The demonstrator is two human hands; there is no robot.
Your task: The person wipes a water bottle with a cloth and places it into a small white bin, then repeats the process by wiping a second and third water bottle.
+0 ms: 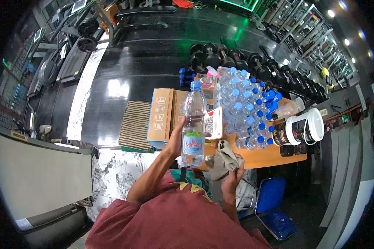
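Upright in front of my chest is a clear plastic water bottle (193,143) with a blue cap and a "Le Minerale" label. My left hand (177,139) is wrapped round its side. A grey-beige cloth (225,161) hangs bunched in my right hand (233,178), lower and to the right of the bottle. Behind the bottle stands a white card with a QR code (214,123). Many similar blue-capped bottles (241,107) crowd together on the orange-brown table (274,160).
An opened cardboard box (160,116) stands left of the bottle, near a striped mat (136,124). On the table's right are a white-lidded tub (305,128) and a clear container (289,108). A blue chair (271,199) is at lower right. Dumbbells (237,58) line a rack beyond.
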